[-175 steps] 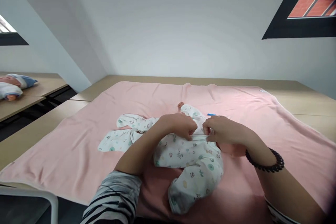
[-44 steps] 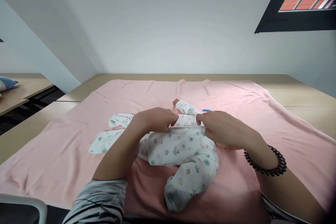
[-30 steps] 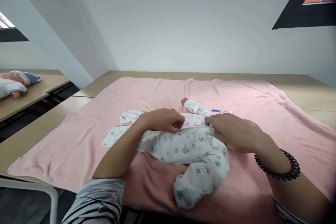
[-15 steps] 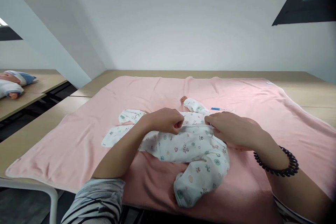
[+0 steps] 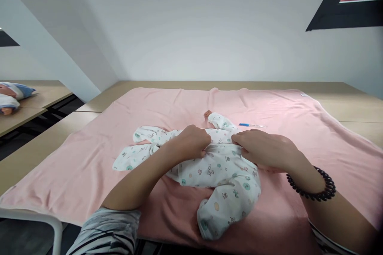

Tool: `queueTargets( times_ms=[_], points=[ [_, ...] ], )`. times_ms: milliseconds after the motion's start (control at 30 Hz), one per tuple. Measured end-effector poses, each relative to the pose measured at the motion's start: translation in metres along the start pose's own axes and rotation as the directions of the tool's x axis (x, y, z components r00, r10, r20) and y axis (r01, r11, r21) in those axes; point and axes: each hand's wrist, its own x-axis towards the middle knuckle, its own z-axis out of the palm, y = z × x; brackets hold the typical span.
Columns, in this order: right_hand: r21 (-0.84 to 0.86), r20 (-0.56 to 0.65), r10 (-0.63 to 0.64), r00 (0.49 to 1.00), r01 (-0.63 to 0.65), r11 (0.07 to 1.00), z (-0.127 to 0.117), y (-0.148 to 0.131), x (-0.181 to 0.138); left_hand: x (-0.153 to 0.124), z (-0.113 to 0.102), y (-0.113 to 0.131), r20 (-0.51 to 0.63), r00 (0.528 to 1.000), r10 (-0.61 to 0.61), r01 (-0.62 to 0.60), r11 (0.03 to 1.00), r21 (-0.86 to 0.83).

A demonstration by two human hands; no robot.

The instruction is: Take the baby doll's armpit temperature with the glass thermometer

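A baby doll lies on a pink blanket (image 5: pixel 98 147), dressed in a white printed baby top (image 5: pixel 221 163) and matching trousers (image 5: pixel 131 155). One small doll hand (image 5: pixel 208 114) shows at the far sleeve; the near sleeve reaches toward the front edge. My left hand (image 5: pixel 193 142) is closed on the top's front edge, over the doll's middle. Higher up, by the collar, my right hand (image 5: pixel 266 148) pinches the same edge. The front edge runs between the two hands. The doll's head is mostly hidden beneath my right hand and wrist.
Beyond the doll lies a thin clear stick with a blue end (image 5: pixel 251 125), like a thermometer. The blanket covers much of a wooden table (image 5: pixel 86 125). On another table at left rests a second doll (image 5: pixel 13 93). A white wall (image 5: pixel 209 28) stands behind.
My left hand has shifted slightly right and down along the top's front edge. My right hand stays near the collar. The whole view has moved a little.
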Motion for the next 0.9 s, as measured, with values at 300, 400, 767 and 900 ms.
queueTargets(
  times_ms=[300, 400, 767, 900],
  points=[
    [0.101, 0.032, -0.023, 0.999, 0.019, 0.995, -0.001, 0.000, -0.003, 0.003, 0.008, 0.010, -0.045, 0.999, -0.024, 0.027, 0.997, 0.069],
    [0.112, 0.023, -0.029, 0.999, 0.026, 0.993, 0.000, 0.001, -0.003, 0.004, 0.013, 0.009, -0.071, 0.997, 0.013, -0.005, 0.994, 0.112],
    [0.238, -0.028, -0.062, 0.998, 0.067, 0.969, 0.004, 0.020, -0.013, -0.020, -0.014, -0.002, -0.077, 0.997, -0.001, 0.006, 0.998, 0.062],
    [0.320, 0.033, -0.190, 0.981, 0.170, 0.932, -0.008, 0.024, -0.024, -0.041, -0.027, -0.002, -0.051, 0.991, 0.123, -0.127, 0.988, -0.091]
  ],
)
